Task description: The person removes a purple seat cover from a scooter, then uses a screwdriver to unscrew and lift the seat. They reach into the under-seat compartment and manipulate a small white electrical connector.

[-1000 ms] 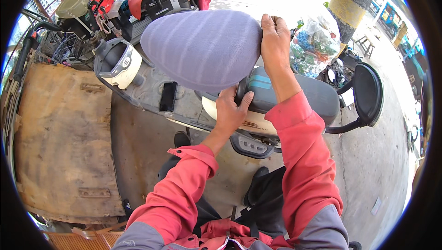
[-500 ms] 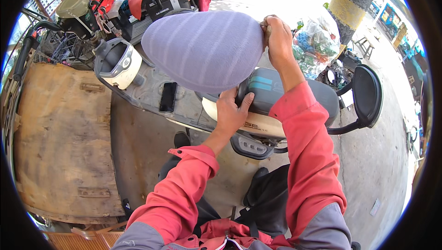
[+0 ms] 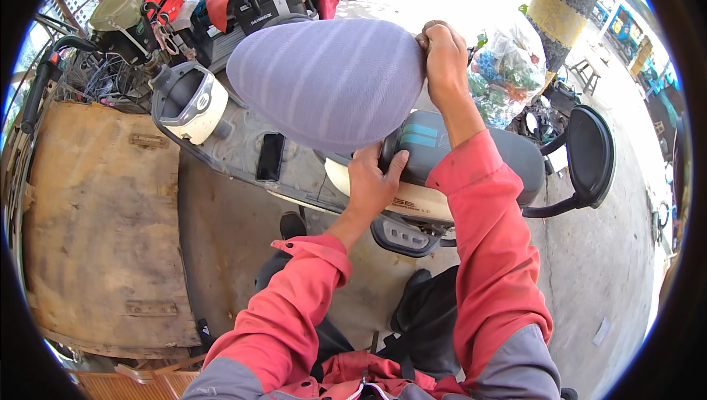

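Observation:
A rounded, lavender seat cover [image 3: 324,80] with pale stripes is stretched smooth over a raised, egg-shaped pad above the scooter. My right hand [image 3: 445,61] is closed at the pad's right end, fingertips pinching the fabric edge. Below the pad, my left hand [image 3: 373,179] reaches its lower right edge. That hand's thumb rests against the front of the grey rear seat [image 3: 471,153], while the other fingertips are hidden under the pad. On the scooter's footboard [image 3: 239,135] lies a black phone [image 3: 270,157].
A black backrest [image 3: 593,153] stands behind the rear seat. To the left is a worn wooden board [image 3: 103,231]; cluttered tools and bags [image 3: 269,2] sit beyond the scooter. A stuffed clear plastic bag [image 3: 508,72] rests near a yellow-and-black pillar [image 3: 567,2].
The view has shifted slightly. My right hand has moved a little at the pad's right end, its fingers drawn in closer; my left hand stays almost in place.

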Demonstrator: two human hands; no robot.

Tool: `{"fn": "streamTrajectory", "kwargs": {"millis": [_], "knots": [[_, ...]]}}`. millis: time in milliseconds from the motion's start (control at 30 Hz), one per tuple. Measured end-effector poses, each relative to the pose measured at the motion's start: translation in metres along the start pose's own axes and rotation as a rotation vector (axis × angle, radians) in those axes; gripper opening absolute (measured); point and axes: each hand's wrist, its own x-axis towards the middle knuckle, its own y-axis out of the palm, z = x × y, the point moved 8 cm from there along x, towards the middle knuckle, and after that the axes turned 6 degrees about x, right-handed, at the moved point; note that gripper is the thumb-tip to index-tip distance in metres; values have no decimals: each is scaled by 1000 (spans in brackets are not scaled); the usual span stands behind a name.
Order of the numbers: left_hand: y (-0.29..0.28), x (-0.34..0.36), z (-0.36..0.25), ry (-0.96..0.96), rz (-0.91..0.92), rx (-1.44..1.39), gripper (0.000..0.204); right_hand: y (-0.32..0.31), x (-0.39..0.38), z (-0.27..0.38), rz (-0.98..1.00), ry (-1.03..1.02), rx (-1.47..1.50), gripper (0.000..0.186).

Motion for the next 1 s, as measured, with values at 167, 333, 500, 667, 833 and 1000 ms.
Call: {"fn": "streamTrajectory", "kwargs": {"millis": [167,333,500,667,833,1000], "knots": [[0,1,0,7,1,5,33,0,-4,-3,14,37,90,29],[0,0,4,-13,-8,-16,33,2,-29,15,-93,-108,-269,34],[2,0,2,-32,4,-21,33,6,-30,21,-148,-143,-335,35],[-1,1,2,57,-61,-31,33,5,-16,13,-65,-75,-256,36],[0,-1,3,-2,-5,-10,34,1,-11,2,-4,116,-8,32],[1,0,1,2,-12,-15,33,-3,-16,7,-9,37,-33,32]]}}
